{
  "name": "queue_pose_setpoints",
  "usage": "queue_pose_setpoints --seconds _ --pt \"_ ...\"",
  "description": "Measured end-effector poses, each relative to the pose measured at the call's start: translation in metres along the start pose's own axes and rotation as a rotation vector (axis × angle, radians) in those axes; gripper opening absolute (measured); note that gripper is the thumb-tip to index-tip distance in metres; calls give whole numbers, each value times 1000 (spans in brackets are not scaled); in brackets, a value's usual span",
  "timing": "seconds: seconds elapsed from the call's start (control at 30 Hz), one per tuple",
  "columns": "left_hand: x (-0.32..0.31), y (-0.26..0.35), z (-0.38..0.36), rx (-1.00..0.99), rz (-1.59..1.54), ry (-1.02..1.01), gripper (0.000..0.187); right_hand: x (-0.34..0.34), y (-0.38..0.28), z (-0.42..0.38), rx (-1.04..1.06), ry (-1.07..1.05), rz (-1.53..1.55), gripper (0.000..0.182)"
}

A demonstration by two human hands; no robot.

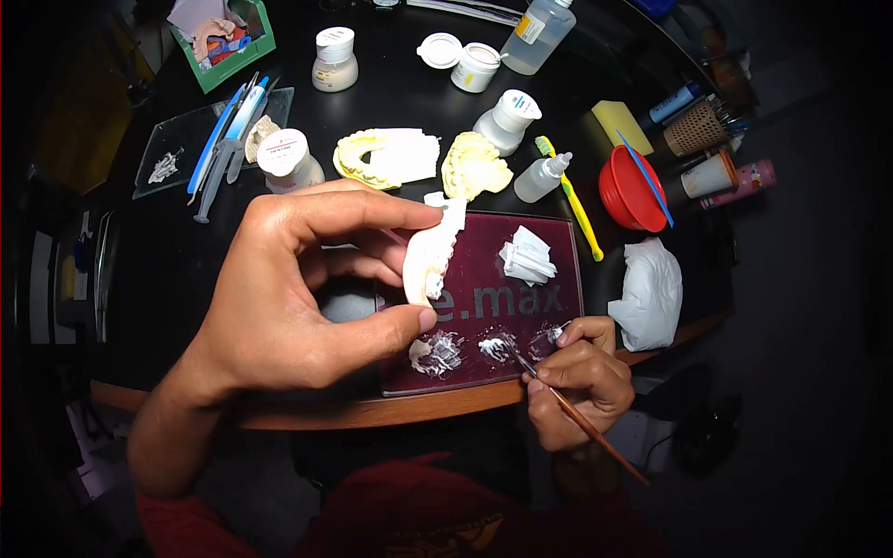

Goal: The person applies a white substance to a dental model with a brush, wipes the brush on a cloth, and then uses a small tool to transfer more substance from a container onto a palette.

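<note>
Between the thumb and fingers of my left hand (298,288) is a pale dental model (420,265), held on edge with its teeth facing right. A bit of white tissue shows at its top end. My right hand (586,381) is closed round a brush (579,417) with a brown wooden handle. The brush tip meets or hovers just over the middle smear of white paste (498,349) on a dark red e.max plate (484,372). Another paste smear (435,353) lies left of it, and one more sits partly behind my right fingers. A folded tissue (528,256) rests on the plate.
Yellowish dental models (386,158) stand behind the plate, among powder jars (335,60). To the right are a dropper bottle (541,177), a yellow-green toothbrush (581,209), a red bowl (633,191) and a crumpled white tissue (648,298). Blue-handled tools (219,139) lie on glass at left.
</note>
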State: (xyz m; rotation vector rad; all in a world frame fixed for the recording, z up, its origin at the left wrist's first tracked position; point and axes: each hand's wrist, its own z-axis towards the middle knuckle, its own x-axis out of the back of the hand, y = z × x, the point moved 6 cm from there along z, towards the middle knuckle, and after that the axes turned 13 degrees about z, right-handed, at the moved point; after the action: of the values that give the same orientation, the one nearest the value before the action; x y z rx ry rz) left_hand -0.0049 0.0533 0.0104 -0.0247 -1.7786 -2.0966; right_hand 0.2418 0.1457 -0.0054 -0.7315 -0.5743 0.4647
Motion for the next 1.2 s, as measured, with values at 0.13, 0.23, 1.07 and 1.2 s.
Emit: queue_pose_setpoints --seconds 0.13,0.23,1.07,1.2 --pt "-1 2 0 -42 61 13 53 -1 0 0 12 -5 -6 22" --pt "-1 1 0 -47 64 -1 54 1 3 -2 9 -2 16 22" --pt "-1 4 0 -76 100 -32 56 -2 4 -2 -7 -29 -2 23" --pt "-2 4 0 -74 91 -35 56 -1 3 -2 0 -26 -4 22"
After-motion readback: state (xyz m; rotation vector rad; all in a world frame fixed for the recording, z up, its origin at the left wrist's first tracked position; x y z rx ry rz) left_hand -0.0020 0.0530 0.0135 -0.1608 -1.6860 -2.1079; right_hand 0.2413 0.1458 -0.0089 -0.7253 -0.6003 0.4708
